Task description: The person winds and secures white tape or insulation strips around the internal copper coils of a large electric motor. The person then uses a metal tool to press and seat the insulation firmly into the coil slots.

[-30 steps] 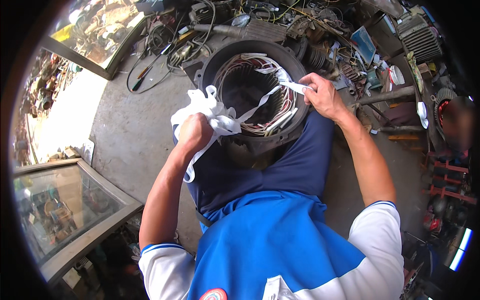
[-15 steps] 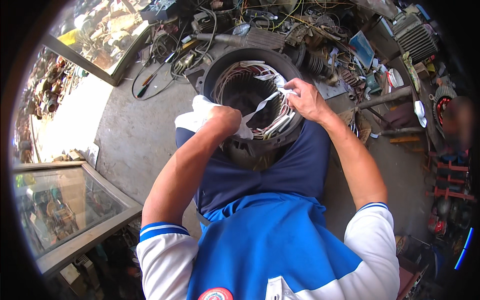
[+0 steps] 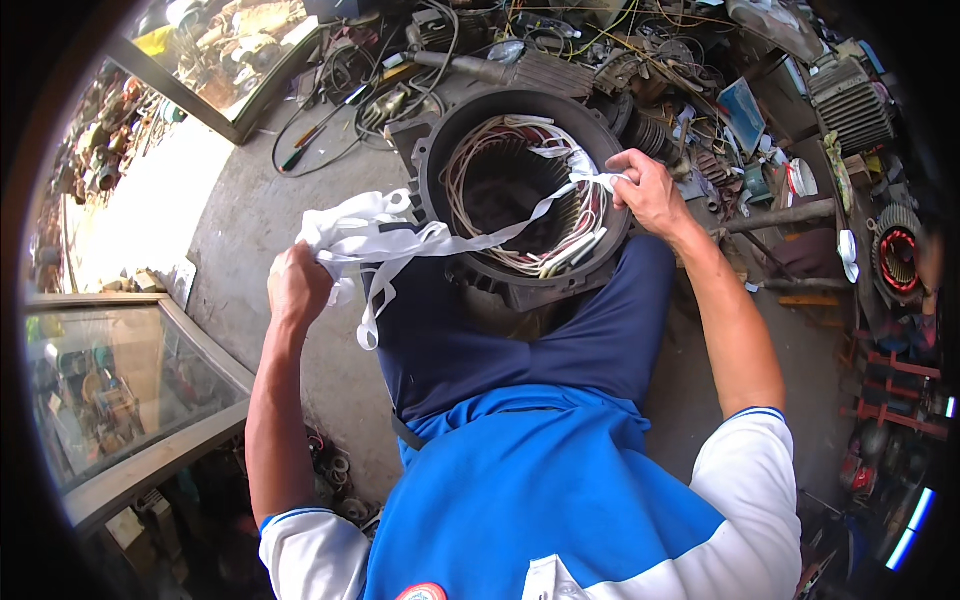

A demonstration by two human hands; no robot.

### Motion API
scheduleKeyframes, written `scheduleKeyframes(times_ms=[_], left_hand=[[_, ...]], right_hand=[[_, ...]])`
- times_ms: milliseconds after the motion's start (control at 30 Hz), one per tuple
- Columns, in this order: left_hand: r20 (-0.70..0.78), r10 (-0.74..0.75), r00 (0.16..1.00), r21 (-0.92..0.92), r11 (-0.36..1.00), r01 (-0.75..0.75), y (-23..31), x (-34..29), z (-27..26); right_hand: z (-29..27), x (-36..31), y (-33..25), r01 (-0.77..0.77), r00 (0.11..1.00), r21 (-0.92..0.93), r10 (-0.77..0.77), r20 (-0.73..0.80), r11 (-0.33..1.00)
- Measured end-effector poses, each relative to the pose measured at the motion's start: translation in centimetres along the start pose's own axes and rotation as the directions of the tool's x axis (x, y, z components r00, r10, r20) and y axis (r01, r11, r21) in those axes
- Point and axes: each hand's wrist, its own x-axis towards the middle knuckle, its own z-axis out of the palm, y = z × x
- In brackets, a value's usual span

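Observation:
Between my knees stands a round dark motor housing (image 3: 437, 135), with a ring of pale winding wires (image 3: 462, 170) and white sleeves around its inside. My left hand (image 3: 299, 284), out to the left of the housing, is closed on a loose bundle of white cloth tape (image 3: 365, 232). From it one strip runs across the opening to the windings' right side, and a loop hangs down by my left knee. At the housing's right rim my right hand (image 3: 648, 197) pinches the white tape where it wraps the wires.
A glass-topped wooden frame (image 3: 215, 425) stands at the left. Cables and a screwdriver (image 3: 292, 158) lie on the floor at the far left. Scrap parts and wires pile up behind the housing. Another finned motor (image 3: 850, 105) and a small stator with red windings (image 3: 897, 260) are at the right.
My left hand has swung out left from the housing's near rim with the tape bundle, drawing the strip out longer. My right hand stays at the right rim, moved slightly outward.

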Motion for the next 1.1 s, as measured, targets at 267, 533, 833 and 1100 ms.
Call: scheduleKeyframes(times_ms=[267, 533, 833, 1100], left_hand=[[0.107, -0.538, 0.836, 0.225, 0.832, 0.507, -28.3, -14.6, 8.0], [0.116, -0.271, 0.955, -0.734, 0.625, 0.266, -10.8, -9.4, 1.6], [-0.089, 0.137, 0.987, -0.674, 0.721, -0.161, 6.3, -0.8, 3.7], [0.050, 0.225, 0.973, -0.215, 0.954, -0.210, 6.6, 3.8, 8.2]], right_hand=[[1.5, -1.0, -0.6, -0.018, 0.998, -0.091, 0.024, 0.066, 0.996], [2.9, -1.2, -0.1, -0.027, 0.997, -0.055, 0.031, 0.069, 0.998], [4.0, -2.3, -0.2, -0.028, 0.997, -0.058, 0.032, 0.067, 0.998], [4.3, -2.9, 0.3, -0.011, 0.997, -0.074, 0.017, 0.069, 0.997]])
